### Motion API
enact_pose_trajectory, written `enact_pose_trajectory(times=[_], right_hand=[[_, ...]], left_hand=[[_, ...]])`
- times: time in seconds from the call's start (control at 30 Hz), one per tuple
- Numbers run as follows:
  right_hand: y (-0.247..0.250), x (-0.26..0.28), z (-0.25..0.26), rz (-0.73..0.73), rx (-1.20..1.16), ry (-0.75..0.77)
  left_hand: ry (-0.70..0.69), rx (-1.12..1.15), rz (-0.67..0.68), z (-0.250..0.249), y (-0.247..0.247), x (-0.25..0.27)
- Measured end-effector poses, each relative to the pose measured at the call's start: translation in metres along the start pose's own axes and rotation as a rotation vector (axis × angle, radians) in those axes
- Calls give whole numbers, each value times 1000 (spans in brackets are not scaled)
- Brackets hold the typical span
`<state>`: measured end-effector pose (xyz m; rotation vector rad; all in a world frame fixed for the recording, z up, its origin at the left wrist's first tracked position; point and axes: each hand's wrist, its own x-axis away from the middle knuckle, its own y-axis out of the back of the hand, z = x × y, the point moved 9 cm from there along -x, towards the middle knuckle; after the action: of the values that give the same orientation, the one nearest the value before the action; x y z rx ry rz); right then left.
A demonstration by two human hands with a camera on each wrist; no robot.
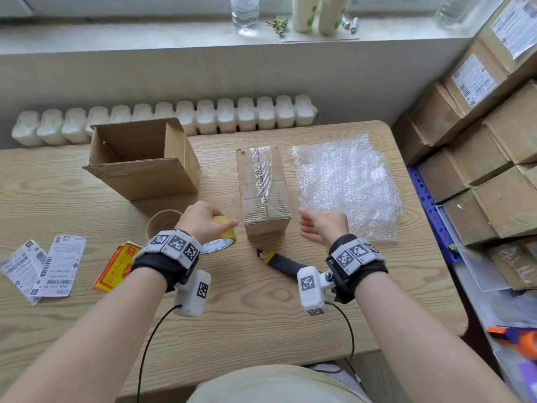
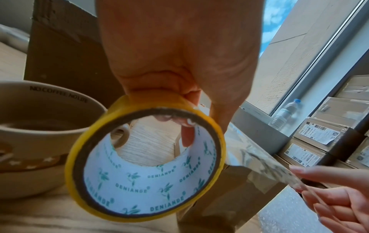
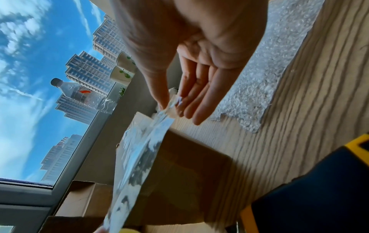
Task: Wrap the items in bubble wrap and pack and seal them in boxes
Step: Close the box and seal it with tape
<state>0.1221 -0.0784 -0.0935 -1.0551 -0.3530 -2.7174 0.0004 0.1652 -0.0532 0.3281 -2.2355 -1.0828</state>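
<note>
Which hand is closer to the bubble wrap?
Right. The right hand, pinching the pulled clear tape strip, hovers at the clear bubble wrap sheet's near-left corner; the left hand grips the yellow tape roll beyond the closed cardboard box.

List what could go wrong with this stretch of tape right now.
1. The clear tape strip, pulled from the tape roll in the left hand, is only pinched at its end by the right hand; it may twist and stick to itself.
2. It spans above the closed box, so sagging could land it crooked.

closed taped box point(image 1: 263, 190) beside flat bubble wrap point(image 1: 347, 184), tape roll point(image 1: 222, 235).
</note>
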Motion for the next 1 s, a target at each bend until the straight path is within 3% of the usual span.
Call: enact_pose_trajectory(times=[0.07,0.4,0.53,0.6,0.67,0.77,0.87,1.0], right_hand=[[-4,-2,-2,-9,54,-21],[-20,3,12,-78,547,167],[-15,9,13,-104,535,185],[-15,20,27,-143,597,313],[-29,39,45,-162,764,585],[-83,73,46,39,1139,1002],[-122,79,12,242,1448,1072],[-130,68,-5,203,1576,1064]], left_hand=[[8,2,12,-1,-5,-1],[57,9,1,6,-5,0],[64,31,14,3,1,4],[47,34,32,4,1,4],[34,80,61,6,0,3],[15,161,109,6,0,2],[-19,183,145,6,1,1],[-31,216,165,11,1,1]])
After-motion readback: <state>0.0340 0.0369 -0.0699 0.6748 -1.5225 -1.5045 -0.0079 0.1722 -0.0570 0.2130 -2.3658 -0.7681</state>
